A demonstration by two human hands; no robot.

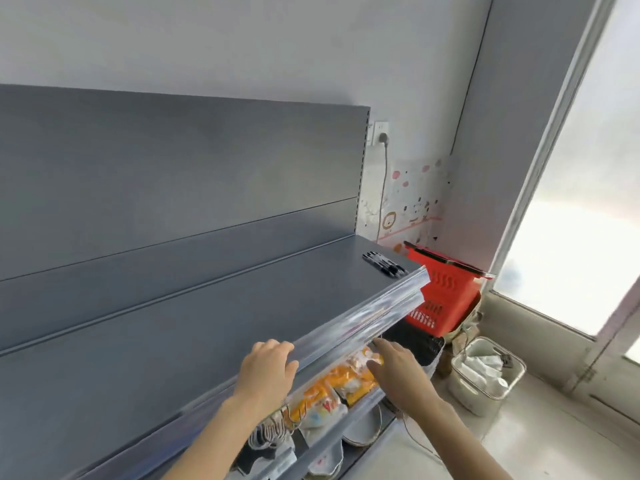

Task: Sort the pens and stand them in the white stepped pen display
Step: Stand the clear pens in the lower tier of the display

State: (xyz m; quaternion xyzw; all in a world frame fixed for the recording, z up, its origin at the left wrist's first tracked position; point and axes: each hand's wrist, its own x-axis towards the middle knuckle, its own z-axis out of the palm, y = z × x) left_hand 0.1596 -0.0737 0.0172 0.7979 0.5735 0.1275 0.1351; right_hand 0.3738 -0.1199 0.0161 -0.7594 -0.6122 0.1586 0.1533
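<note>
Pens (383, 265): black, lying flat in a small bunch at the far right corner of the shelf (173, 341), just beside its front edge
Shelf: grey, with a shiny strip (346, 320) along the front edge
Left hand (268, 368): fingers bent over the top of the front edge, thumb on the strip, gripping the edge; well apart from the pens
Right hand (398, 370): open, fingers straight and together, just under the front edge, above the snack packs (332, 386)
Snack packs: orange and yellow, one level below the shelf
Basket (446, 292): red, past the shelf's right end
Bin (485, 372): white, on the floor (554, 427) near the basket
</note>
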